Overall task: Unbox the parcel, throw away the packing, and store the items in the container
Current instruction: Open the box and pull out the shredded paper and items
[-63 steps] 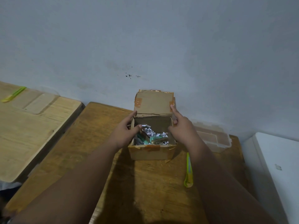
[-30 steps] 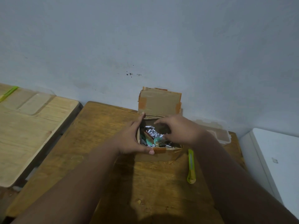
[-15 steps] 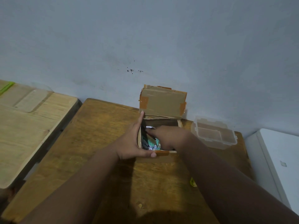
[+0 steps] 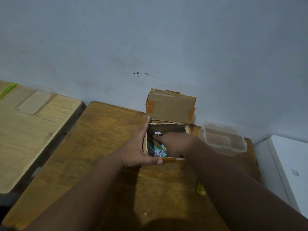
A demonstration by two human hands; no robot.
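Observation:
An open cardboard box (image 4: 170, 106) stands at the back of the wooden table (image 4: 103, 147), its taped lid flap upright against the wall. Shredded paper and green-white items (image 4: 157, 150) show inside it. My left hand (image 4: 138, 147) grips the box's left wall, thumb along the front rim. Reaching down into the box, my right hand (image 4: 173, 142) has its fingers buried among the contents; whether they hold anything is hidden. A clear plastic container (image 4: 223, 139), lidless, sits just right of the box.
A yellow-green utility knife (image 4: 200, 190) peeks out beside my right forearm on the table. A lighter wooden table (image 4: 25, 130) stands to the left across a gap, with a green tool (image 4: 7, 90) on it. A white cabinet (image 4: 290, 164) is at right.
My right hand left the box's right rim and went down inside among the contents. My left hand shifted to grip the left wall. The view turned, showing the clear container.

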